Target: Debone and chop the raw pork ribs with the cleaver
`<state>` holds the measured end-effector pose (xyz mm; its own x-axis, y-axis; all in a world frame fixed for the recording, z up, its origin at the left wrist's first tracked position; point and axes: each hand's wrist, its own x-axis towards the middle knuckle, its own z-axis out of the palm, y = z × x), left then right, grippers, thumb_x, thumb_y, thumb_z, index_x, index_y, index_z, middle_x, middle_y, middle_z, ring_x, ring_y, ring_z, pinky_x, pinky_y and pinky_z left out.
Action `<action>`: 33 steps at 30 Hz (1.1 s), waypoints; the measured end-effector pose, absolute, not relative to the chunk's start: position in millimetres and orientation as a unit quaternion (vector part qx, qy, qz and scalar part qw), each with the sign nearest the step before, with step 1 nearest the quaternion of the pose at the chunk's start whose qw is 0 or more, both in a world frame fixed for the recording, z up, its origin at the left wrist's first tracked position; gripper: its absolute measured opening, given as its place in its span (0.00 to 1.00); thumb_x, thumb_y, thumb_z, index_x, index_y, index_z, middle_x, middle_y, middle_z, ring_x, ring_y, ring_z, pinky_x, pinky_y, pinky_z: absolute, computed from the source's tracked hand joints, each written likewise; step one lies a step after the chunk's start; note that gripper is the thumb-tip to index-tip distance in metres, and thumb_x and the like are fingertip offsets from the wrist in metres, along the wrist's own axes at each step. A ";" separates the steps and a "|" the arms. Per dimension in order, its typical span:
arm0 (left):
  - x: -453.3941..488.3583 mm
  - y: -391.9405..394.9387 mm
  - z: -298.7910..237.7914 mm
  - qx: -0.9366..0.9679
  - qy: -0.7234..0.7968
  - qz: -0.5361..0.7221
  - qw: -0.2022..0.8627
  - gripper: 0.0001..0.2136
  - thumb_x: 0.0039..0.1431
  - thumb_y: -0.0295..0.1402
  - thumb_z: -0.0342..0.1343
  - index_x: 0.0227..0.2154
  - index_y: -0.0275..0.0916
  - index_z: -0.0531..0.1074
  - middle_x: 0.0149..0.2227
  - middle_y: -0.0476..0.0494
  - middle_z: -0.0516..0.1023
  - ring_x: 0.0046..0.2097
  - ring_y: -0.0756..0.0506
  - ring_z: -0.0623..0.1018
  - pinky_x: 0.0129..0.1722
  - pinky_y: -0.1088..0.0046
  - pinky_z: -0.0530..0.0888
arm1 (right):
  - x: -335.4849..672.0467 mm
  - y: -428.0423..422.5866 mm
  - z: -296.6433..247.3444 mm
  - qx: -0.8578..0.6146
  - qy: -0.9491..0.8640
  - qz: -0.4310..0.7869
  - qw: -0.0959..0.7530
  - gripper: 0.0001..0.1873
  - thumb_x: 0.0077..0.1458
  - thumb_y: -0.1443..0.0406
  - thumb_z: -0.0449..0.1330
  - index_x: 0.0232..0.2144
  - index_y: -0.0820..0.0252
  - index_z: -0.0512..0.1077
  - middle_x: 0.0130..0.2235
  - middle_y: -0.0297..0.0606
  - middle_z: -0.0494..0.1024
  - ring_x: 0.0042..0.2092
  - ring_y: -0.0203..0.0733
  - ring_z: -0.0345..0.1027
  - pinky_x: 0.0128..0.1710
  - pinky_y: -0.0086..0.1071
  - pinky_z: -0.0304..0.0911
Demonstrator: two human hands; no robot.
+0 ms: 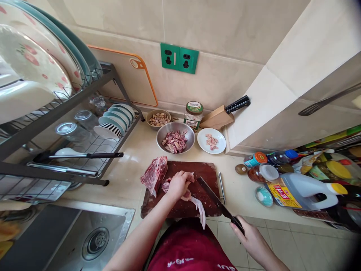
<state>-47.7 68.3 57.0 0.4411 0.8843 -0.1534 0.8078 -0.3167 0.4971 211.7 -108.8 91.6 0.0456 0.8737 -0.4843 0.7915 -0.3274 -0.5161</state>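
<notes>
My left hand [179,185] is closed over raw meat [186,195] on the dark red-brown cutting board [208,170]; the fingers partly hide the meat. A pale strip of skin or fat [199,210] trails from it past the board's front edge. My right hand [248,234] grips the black handle of a kitchen knife [210,192]. The dark blade lies slantwise over the board's right side, its tip a little right of my left fingers. A larger slab of raw red meat [154,175] rests at the board's left edge, partly on the counter.
Behind the board stand a steel bowl [192,145] of cut meat, a white plate [221,146] with pale pieces, a bowl of brownish chunks [159,119], a jar [193,114] and a knife block [217,118]. Left are a dish rack [118,81] and sink [70,241]; bottles [304,188] crowd the right.
</notes>
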 end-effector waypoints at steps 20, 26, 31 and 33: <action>-0.9 93.0 73.7 0.850 0.377 0.081 0.358 0.11 0.47 0.19 0.47 0.22 0.37 0.72 0.39 0.45 0.74 0.42 0.48 0.73 0.42 0.74 0.67 | 277.1 -84.9 65.9 -0.699 -0.524 0.453 0.177 0.24 0.52 0.45 0.45 0.28 0.57 0.69 0.17 0.30 0.68 0.21 0.36 0.65 0.20 0.25 0.58; 9.9 55.4 53.2 0.793 0.547 0.109 0.245 0.08 0.56 0.28 0.46 0.32 0.39 0.70 0.35 0.45 0.73 0.40 0.47 0.71 0.42 0.70 0.67 | 283.6 -74.5 64.9 -0.672 -0.564 0.455 0.153 0.22 0.55 0.48 0.44 0.30 0.55 0.68 0.25 0.35 0.75 0.27 0.40 0.69 0.26 0.28 0.60; 30.3 68.0 36.2 0.788 0.571 0.126 0.191 0.10 0.58 0.33 0.47 0.39 0.38 0.69 0.39 0.43 0.71 0.42 0.46 0.70 0.44 0.70 0.66 | 274.0 -59.8 67.9 -0.668 -0.603 0.419 0.119 0.21 0.56 0.49 0.42 0.36 0.55 0.66 0.31 0.38 0.77 0.33 0.44 0.71 0.31 0.31 0.60; 37.0 73.2 29.2 0.788 0.578 0.115 0.176 0.12 0.60 0.34 0.45 0.42 0.38 0.69 0.40 0.43 0.71 0.43 0.46 0.69 0.45 0.69 0.66 | 272.5 -55.9 69.5 -0.679 -0.605 0.404 0.096 0.21 0.57 0.50 0.41 0.37 0.55 0.66 0.30 0.38 0.77 0.33 0.45 0.71 0.30 0.31 0.60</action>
